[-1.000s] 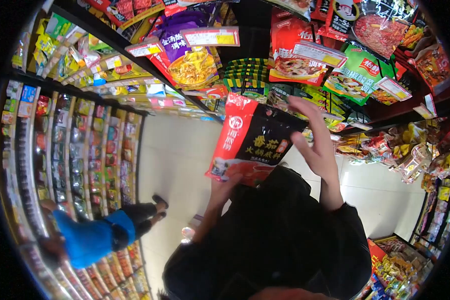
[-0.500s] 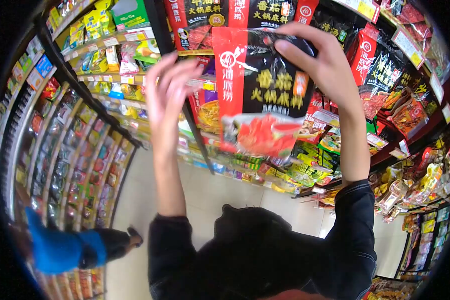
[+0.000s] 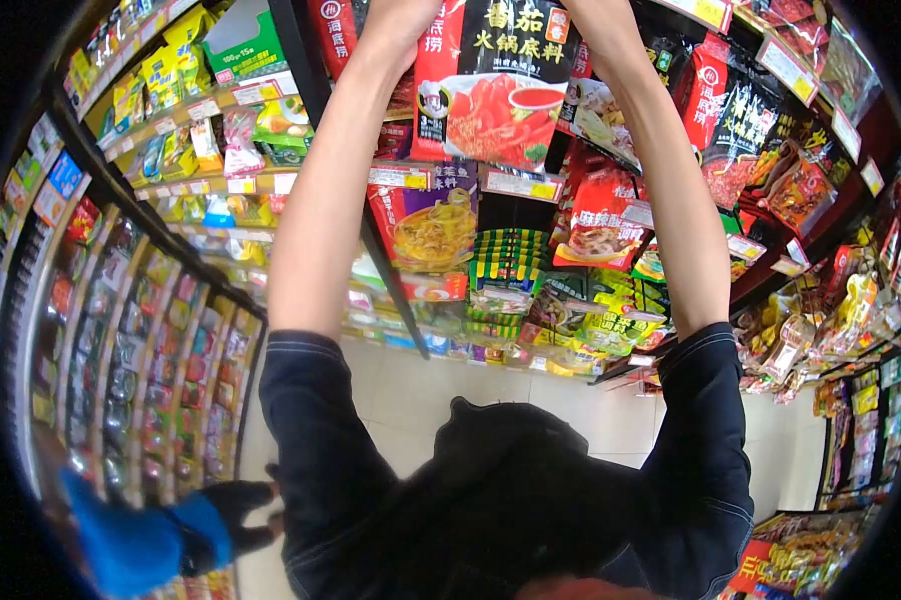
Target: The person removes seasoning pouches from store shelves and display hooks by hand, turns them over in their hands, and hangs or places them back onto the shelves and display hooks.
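Observation:
A black and red packet of tomato hot pot base (image 3: pixel 505 110) is upright against the shelf front at the top of the head view, its upper end cut off by the frame. My left hand (image 3: pixel 406 18) is at its upper left side, over the red stripe. At the upper right side, my right hand (image 3: pixel 598 20) touches or nearly touches the packet's edge. The fingers of both hands lie beyond the frame's top or behind the packet, so their grip is hidden. Similar packets (image 3: pixel 332 35) stand to the left.
Below are a purple pickled-fish seasoning packet (image 3: pixel 430 228), red seasoning packets (image 3: pixel 602 225) and green-striped packs (image 3: pixel 508 262). More hot pot packets (image 3: pixel 745 110) fill the right shelf. A person in blue (image 3: pixel 130 535) is at the lower left, beside another shelf (image 3: pixel 135 350).
The tomato hot pot base packet has moved up and away, to the shelf front. My left hand, open and apart before, has reached up beside it. My right hand has gone up too.

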Demonstrator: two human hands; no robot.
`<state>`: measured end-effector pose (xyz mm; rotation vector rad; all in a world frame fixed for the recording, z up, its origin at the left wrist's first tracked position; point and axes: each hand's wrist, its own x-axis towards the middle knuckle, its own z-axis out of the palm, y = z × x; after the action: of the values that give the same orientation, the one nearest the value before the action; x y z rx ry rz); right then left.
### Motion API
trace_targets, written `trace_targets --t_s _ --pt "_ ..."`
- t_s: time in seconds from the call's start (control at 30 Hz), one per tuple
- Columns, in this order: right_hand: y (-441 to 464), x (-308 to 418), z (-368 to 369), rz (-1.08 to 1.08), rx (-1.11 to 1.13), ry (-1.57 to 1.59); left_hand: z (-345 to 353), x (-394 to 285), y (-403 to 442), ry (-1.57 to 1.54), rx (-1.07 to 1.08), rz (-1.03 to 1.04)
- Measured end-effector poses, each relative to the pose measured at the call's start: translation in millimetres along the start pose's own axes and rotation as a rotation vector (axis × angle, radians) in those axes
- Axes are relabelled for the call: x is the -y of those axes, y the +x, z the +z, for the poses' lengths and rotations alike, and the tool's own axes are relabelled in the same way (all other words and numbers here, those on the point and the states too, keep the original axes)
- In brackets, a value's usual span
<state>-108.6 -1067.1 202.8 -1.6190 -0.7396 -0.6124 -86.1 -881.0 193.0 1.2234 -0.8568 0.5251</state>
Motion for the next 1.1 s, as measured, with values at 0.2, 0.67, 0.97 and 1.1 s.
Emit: trace_targets --t_s 0.2,0.67,0.97,1.1 --pt "17.9 -13.8 -7.0 -0.05 0.101 0.029 -8.4 24.2 15.3 -0.049 0.02 -0.001" --pt "7.6 -34.9 0.2 -0.29 -0.209 -0.778 -0.1 58.7 10.1 1.331 -0.314 0.313" --pt "-112.1 -47.4 5.4 -0.52 -0.444 -0.842 19.6 106.3 -64.4 1.41 -0.143 0.692" --pt "-262.9 -44.2 -43.5 -0.326 -0.16 -0.45 43.3 92.7 -107.8 1.457 -0.076 0.59"
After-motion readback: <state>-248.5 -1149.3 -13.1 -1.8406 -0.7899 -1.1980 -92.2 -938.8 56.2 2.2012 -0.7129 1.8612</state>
